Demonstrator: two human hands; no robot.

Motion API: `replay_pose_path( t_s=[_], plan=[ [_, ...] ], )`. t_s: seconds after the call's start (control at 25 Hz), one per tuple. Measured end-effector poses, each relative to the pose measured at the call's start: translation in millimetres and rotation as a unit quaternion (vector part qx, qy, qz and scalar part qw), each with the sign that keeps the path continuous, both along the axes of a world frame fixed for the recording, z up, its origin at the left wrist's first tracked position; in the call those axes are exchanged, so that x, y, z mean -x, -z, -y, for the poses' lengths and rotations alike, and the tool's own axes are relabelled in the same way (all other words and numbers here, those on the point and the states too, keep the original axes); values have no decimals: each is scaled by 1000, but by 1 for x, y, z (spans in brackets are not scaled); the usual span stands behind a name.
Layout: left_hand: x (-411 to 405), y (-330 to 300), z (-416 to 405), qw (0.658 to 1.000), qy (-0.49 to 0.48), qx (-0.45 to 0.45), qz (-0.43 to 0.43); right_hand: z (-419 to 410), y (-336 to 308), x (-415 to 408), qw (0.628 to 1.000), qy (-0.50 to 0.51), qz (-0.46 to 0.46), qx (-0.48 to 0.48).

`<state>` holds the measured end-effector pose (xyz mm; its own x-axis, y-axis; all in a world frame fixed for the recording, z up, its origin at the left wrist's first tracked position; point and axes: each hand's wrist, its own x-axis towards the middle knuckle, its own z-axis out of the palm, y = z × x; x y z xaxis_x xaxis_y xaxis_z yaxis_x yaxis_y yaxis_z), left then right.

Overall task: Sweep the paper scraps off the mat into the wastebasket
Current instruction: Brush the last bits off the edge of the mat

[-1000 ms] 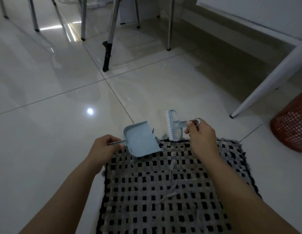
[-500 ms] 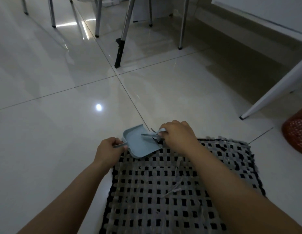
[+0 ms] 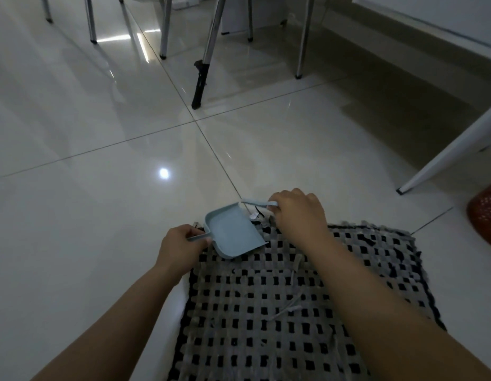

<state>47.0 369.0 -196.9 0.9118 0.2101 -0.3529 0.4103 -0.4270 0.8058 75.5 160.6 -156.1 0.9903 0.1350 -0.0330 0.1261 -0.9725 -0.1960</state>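
- Presently, left hand [image 3: 183, 247]: fingers curled round the handle of the dustpan [image 3: 233, 233], which sits on the far left corner of the mat [image 3: 307, 312], its open lip facing right.
- Right hand [image 3: 299, 215]: clamped on the brush [image 3: 256, 202] at the mat's far edge, just beside the pan's mouth; bristles mostly hidden by the hand.
- Paper scraps [image 3: 286, 309]: several pale strips lie mid-mat, well apart from the pan; 1 small scrap [image 3: 252, 215] sits by the pan's far corner.
- Dustpan contents: tray looks bare, no scraps visible inside.
- Wastebasket [image 3: 484, 218]: red mesh, on the floor [image 3: 101, 188] off the mat's right side, mostly cut off; contents cannot be told.
- Risk 1: a brisk stroke at the edge may flick scraps onto the floor instead of into the pan.
- Risk 2: strips may snag in the open weave and tear or stay behind.
- Risk 3: the pan lip, if lifted off the uneven weave, may let scraps slide under.
- Risk 4: tilting the pan on the way to the basket may spill the load.
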Motion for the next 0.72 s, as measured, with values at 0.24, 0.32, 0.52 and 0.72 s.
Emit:
replay_pose_path(
  t_s=[0.24, 0.32, 0.52, 0.72],
  plan=[
    [1, 5, -1, 1000, -17, -4, -12, -21, 1, -7, 993, -83, -85, 3],
    [2, 6, -2, 1000, -23, 7, -20, -15, -13, -10, 992, -73, -92, -40],
    [3, 1, -6, 1000, -25, 2, -18, -7, -20, -16, 1000, -12, -6, -18],
    [-1, -5, -11, 999, -6, -46, -5, -23, -1, -14, 990, -83, -78, 88]
  ],
)
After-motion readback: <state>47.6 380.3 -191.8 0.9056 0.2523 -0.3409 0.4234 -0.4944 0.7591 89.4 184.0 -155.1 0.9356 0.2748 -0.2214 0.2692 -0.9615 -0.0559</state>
